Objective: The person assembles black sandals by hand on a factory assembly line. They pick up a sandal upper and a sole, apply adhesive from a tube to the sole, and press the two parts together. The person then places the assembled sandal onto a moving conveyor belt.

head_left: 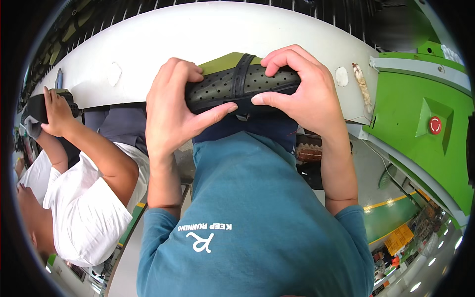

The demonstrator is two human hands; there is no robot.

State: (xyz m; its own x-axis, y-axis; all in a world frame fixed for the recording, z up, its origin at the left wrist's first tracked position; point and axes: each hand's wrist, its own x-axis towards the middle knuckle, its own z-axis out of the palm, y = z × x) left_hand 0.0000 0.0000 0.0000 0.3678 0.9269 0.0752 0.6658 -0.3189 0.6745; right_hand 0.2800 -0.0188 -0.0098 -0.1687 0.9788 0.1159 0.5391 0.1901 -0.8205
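Observation:
An olive-green shoe [213,86] with a dark perforated side, a black band across it and a black lower edge is held up over the near edge of the white worktop. At its left end my left hand [170,106] grips it, fingers over the top and thumb along the lower edge. My right hand [311,94] grasps the right end, fingertips on the upper rim and thumb underneath. Both hands are closed on the shoe. Its far side and underside are hidden.
Beside me on the left, a person in a white shirt [91,213] handles a dark shoe [37,108]. The white worktop [163,29] bears a pale wrapped stick [362,86] at right and a blue tool [59,78] at left. A green machine [410,104] with a red button [435,125] stands at right.

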